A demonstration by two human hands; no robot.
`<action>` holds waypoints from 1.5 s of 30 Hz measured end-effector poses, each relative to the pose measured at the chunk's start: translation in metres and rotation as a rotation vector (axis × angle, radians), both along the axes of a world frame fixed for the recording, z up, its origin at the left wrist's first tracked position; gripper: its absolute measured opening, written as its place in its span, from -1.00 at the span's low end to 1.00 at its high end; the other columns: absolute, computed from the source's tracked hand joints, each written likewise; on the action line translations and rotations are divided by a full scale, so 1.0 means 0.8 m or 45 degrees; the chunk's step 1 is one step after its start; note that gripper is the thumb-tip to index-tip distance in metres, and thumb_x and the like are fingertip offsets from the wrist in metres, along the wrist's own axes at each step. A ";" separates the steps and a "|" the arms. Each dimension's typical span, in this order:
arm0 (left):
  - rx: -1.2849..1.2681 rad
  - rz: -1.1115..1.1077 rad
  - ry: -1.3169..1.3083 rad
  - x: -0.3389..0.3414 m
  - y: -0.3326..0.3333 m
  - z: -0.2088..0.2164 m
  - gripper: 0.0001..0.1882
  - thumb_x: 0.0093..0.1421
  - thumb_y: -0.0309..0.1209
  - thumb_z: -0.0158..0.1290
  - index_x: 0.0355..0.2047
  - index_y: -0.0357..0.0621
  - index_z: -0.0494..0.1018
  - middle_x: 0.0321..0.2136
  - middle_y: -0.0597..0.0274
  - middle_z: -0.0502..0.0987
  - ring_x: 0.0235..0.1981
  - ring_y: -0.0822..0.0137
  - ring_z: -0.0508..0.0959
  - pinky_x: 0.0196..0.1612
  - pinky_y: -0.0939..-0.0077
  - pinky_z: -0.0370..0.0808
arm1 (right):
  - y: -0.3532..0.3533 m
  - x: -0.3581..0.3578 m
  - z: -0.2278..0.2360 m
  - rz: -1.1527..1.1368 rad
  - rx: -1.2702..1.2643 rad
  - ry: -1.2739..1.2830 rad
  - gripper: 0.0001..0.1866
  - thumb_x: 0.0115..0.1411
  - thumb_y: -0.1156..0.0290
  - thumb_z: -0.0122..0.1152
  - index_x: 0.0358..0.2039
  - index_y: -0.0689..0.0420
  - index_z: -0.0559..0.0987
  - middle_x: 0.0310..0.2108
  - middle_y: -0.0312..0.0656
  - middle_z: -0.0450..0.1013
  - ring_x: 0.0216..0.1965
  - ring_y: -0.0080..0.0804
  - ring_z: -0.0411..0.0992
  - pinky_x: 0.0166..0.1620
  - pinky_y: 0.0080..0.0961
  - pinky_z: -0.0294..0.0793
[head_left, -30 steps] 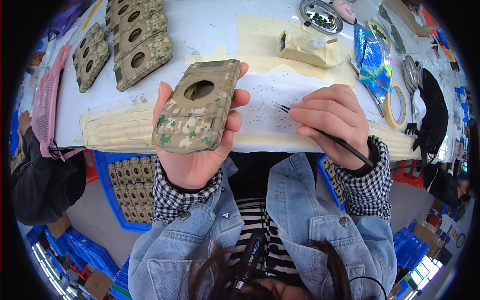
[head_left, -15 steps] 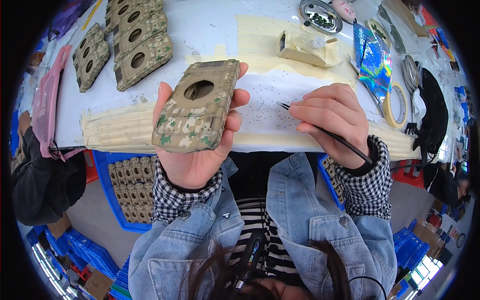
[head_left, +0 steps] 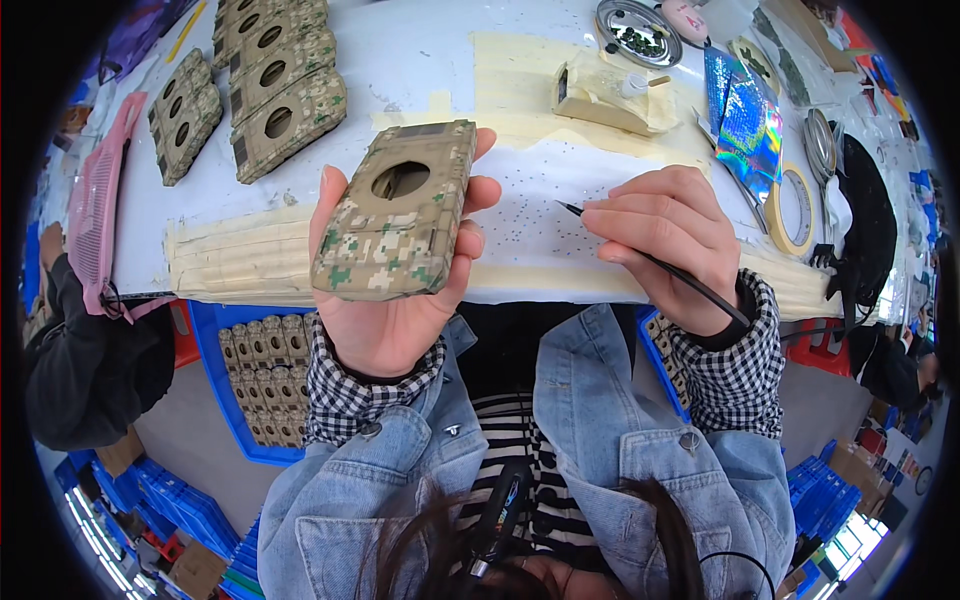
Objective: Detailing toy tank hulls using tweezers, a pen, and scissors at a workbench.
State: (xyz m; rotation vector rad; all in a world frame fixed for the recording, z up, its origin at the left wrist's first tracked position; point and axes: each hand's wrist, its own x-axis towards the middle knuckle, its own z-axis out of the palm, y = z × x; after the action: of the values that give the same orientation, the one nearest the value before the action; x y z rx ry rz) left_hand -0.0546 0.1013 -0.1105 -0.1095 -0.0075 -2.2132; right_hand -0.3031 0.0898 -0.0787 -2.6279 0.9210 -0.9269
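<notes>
My left hand (head_left: 385, 335) holds a digital-camouflage case (head_left: 392, 235) from beneath, with fingers wrapped round its right side and the thumb along its left. The case is a thick tan and green rectangle with a round opening near its upper end. In my right hand (head_left: 670, 235) is a pair of slim black tweezers (head_left: 690, 283), pinched between thumb and fingers. Their pointed tip is just above a white sheet (head_left: 520, 250) dotted with many tiny specks, to the right of the case. Nothing can be made out in the tip.
More camouflage cases (head_left: 290, 112) lie in a row at far left. A tape-covered block (head_left: 610, 100), a round metal dish (head_left: 665, 50) of dark bits, holographic pouches (head_left: 750, 130) and a masking tape roll (head_left: 793, 210) lie right. A blue tray (head_left: 225, 400) of cases sits below the table edge.
The case has tilted slightly and shifted a little to the right in my left hand. My right hand and the tweezers have moved only very slightly.
</notes>
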 end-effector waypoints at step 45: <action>-0.110 0.114 -0.104 -0.007 0.015 0.008 -0.17 0.28 0.01 -0.28 0.24 -0.33 -0.39 0.25 -0.27 -0.27 -0.10 0.10 0.40 -0.01 0.32 0.50 | 0.007 -0.001 -0.004 0.026 -0.154 0.060 -0.73 -0.12 0.33 0.32 -0.35 0.10 0.57 -0.43 -0.31 0.49 -0.35 -0.39 0.43 -0.28 -0.47 0.38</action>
State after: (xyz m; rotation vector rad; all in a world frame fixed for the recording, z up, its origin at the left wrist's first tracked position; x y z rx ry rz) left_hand -0.0603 0.1134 -0.1040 -0.0654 -0.1505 -2.1267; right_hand -0.3042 0.0951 -0.0823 -2.7663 0.8737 -0.9476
